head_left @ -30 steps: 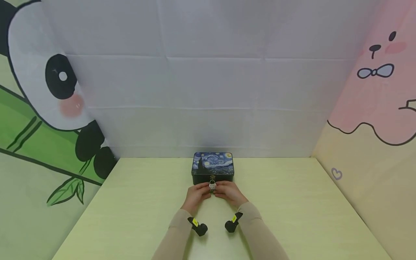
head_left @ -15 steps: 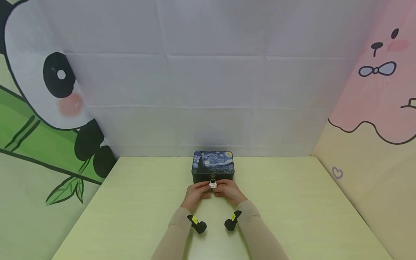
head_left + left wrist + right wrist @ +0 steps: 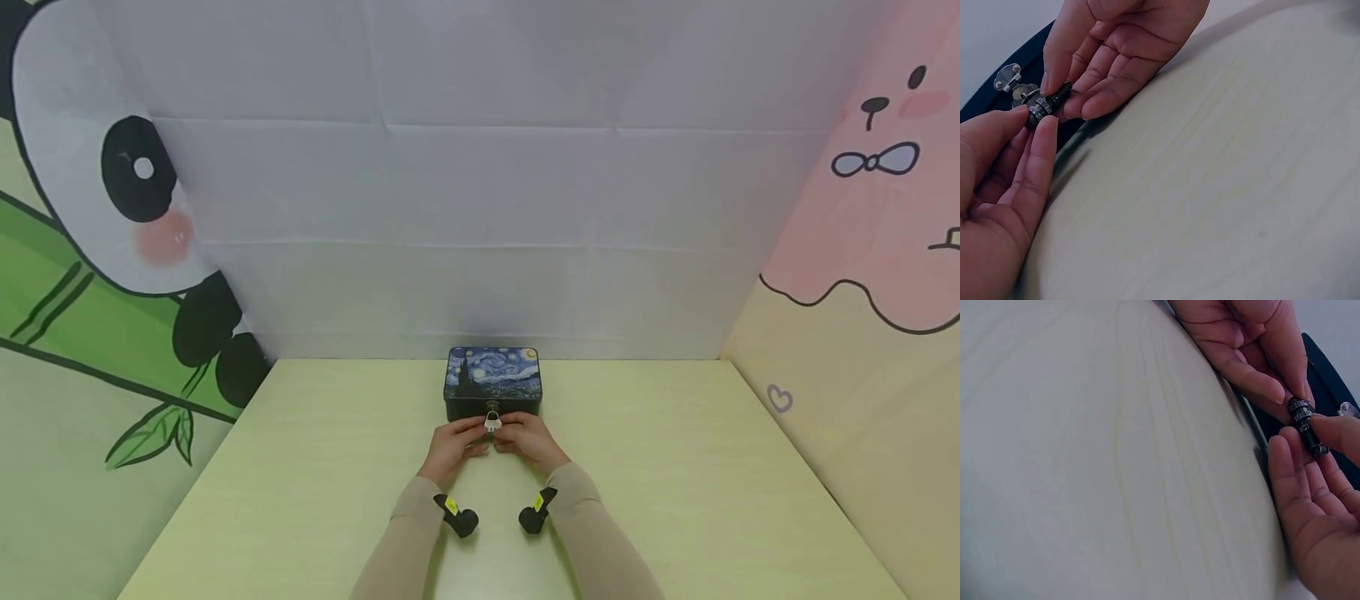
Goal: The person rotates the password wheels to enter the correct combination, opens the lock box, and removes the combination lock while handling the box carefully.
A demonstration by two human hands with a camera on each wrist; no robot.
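Observation:
A dark tin box [image 3: 492, 372] with a starry night-sky painting on its lid stands at the back of the table, lid down. From the metal hasp [image 3: 1009, 76] on its front hangs a small combination padlock [image 3: 492, 423]. My left hand [image 3: 452, 447] pinches one end of the padlock between thumb and fingers. At its other end, my right hand [image 3: 531, 442] does the same, its thumb at the number dials [image 3: 1303, 415]. The digits are too small to read. The fingertips of both hands cover part of the lock body.
The pale wood-grain table [image 3: 300, 500] runs up to a white creased backdrop [image 3: 480, 192] just behind the box. Side walls carry a painted panda [image 3: 82, 167] and a pink animal [image 3: 847, 217]. Black wrist cameras [image 3: 465, 522] sit on both sleeves.
The head view has shifted slightly. Both hands keep their hold on the padlock, which shows brighter than a second ago; the box stays in place.

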